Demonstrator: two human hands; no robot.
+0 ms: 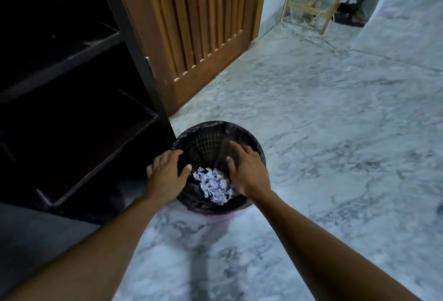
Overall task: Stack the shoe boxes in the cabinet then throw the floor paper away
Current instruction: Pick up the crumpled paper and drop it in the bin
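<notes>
A round black mesh bin [211, 142] lined with a dark bag stands on the marble floor beside the cabinet. Crumpled white paper [213, 185] lies inside it. My left hand [167, 171] hovers over the bin's left rim with fingers spread and holds nothing. Over the right side of the opening, my right hand [247, 169] is also spread and holds nothing. The dark cabinet [72, 99] fills the left of the view with its shelves in shadow; no shoe boxes can be made out there.
A slatted wooden door [199, 27] stands open behind the bin. Grey marble floor [335, 133] spreads to the right. At the far top right are wooden frame legs [333, 1], loose straw and a person's feet [352, 16].
</notes>
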